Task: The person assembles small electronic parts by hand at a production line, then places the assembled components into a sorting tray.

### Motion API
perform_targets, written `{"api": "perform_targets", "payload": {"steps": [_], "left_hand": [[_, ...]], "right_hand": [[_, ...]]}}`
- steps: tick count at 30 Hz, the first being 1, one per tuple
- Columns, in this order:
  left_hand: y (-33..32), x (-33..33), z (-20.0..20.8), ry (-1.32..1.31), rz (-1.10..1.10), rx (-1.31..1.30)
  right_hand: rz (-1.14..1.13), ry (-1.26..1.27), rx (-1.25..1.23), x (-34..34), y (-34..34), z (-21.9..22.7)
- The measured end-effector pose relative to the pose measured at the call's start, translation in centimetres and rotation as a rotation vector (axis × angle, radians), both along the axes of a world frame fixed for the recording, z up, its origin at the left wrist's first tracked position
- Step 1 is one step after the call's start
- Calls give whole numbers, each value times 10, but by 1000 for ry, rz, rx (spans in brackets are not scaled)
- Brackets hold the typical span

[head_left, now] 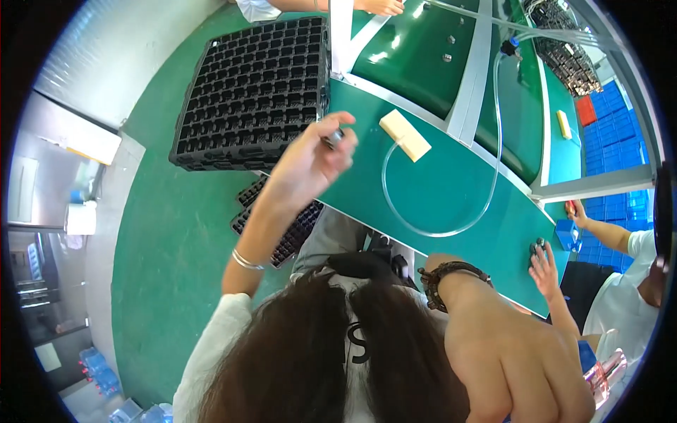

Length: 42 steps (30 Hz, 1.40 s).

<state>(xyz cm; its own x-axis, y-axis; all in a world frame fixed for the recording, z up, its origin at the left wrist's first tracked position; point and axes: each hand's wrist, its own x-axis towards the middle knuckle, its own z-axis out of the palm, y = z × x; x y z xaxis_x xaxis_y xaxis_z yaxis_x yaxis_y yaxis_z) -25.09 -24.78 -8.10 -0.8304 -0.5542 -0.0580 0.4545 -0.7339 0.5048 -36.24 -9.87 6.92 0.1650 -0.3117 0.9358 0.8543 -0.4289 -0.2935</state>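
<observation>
So, metal piece (333, 138) in left hand (314, 156)

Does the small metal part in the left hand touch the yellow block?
Apart. In the head view, the left hand holds the metal part, and a strip of green table shows plainly between that hand and the yellow block.

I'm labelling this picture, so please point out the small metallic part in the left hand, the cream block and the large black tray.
Metallic part (333, 139): head view, its visible side.
Cream block (407, 133): head view, middle of its upper face.
Black tray (226, 162): head view, its near side wall.
</observation>
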Motion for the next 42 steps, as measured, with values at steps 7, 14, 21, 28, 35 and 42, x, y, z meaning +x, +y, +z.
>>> {"api": "perform_targets", "payload": {"steps": [7, 14, 21, 28, 35, 42], "left_hand": [[70, -6, 5, 143, -11, 84], [100, -15, 2, -118, 192, -342], [113, -24, 0, -258, 193, -361], [108, -29, -11, -291, 177, -345], [104, -29, -12, -299, 179, -330], [109, -27, -17, -336, 165, -310]], "right_hand": [[-99, -72, -192, 6, 18, -5], [-546, -231, 194, -37, 34, -93], [-1271, -46, 986, -31, 15, -163], [-1206, 18, 990, -25, 13, -171], [-1089, 55, 1041, -23, 11, -175], [-1079, 36, 1079, -22, 12, -182]]}}
